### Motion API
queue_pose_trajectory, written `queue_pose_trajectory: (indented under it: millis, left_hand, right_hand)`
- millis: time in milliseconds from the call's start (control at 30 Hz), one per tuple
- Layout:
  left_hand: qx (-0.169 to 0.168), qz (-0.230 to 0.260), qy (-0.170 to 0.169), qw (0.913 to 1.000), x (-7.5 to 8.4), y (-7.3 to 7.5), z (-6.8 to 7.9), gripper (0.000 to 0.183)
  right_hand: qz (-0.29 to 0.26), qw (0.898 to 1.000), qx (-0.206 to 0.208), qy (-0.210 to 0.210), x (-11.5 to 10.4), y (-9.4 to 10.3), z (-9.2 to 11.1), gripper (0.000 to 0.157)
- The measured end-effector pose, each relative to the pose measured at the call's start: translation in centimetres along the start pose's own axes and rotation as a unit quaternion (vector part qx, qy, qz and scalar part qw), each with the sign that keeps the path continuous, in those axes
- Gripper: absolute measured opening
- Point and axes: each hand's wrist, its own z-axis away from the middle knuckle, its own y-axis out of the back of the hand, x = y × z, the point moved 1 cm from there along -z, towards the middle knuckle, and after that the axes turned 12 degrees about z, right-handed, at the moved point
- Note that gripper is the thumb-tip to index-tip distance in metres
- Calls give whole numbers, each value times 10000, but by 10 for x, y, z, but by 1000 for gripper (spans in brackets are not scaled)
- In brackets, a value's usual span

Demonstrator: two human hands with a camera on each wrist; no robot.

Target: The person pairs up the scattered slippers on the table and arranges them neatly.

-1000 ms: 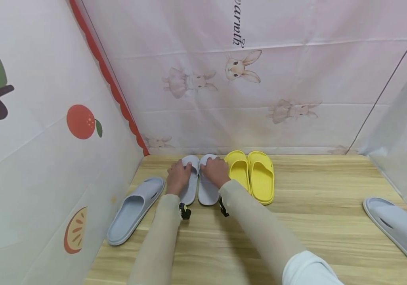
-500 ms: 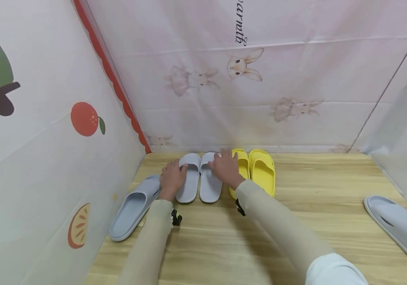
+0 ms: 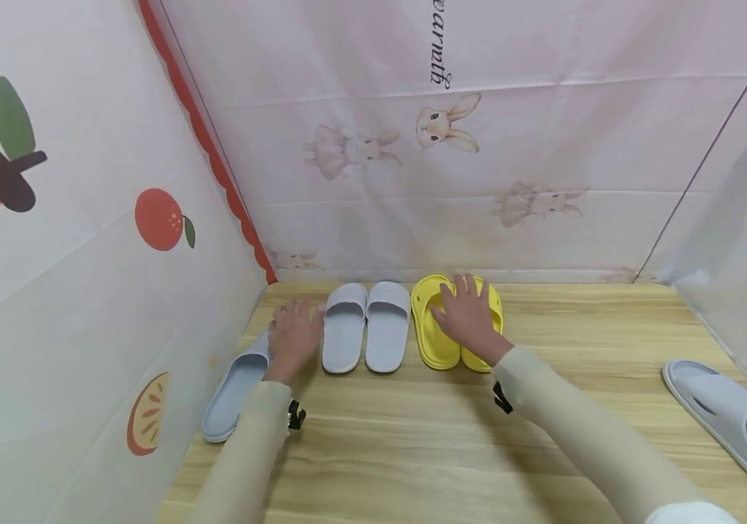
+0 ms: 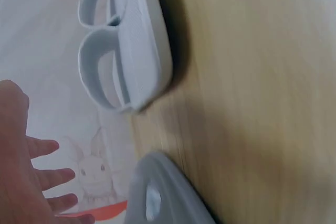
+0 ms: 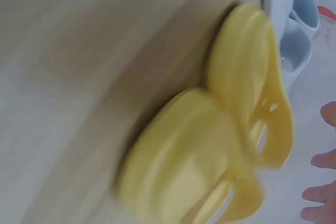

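In the head view my left hand (image 3: 293, 338) hovers, fingers spread, between a blue-grey slipper (image 3: 237, 389) lying slanted by the left wall and a pair of light grey slippers (image 3: 387, 340) side by side against the back wall. It covers the slanted slipper's toe end. The left wrist view shows this hand (image 4: 21, 166) holding nothing. Over the pair of yellow slippers (image 3: 435, 342), right of the grey pair, my right hand (image 3: 470, 318) has its fingers spread and hides part of them. The right wrist view shows its fingertips (image 5: 326, 160) apart from the yellow slippers (image 5: 178, 153).
Another blue-grey slipper (image 3: 723, 407) lies slanted near the right wall. The wood-patterned floor (image 3: 399, 451) is bounded by a pink rabbit-print back wall (image 3: 373, 233) and a fruit-print left wall (image 3: 72, 306).
My hands have left the light grey pair and moved apart: the left toward the slanted slipper, the right across to the yellow pair. The grey pair stays beside the yellow one.
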Motion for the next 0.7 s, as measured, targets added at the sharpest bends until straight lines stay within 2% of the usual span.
queue_pose_trajectory:
  millis: [167,400,600,700]
  left_hand:
    - [111,-196,-229,9995,-19,11,11,62]
    - [96,-230,-144,9996,-45,20,25,68]
    - [-218,-220,3,9995,-54,21,38,70]
    - [-225,-263,-19,9994,-56,22,44,71]
  right_hand:
    - [34,9997,238,15,30,-5,22,60]
    - [60,9999,58,-85,70,-6,50,66]
    - [17,9999,110,-119,101,-5,81,62]
    - [-26,9997,162,-158,119,-4,97,62]
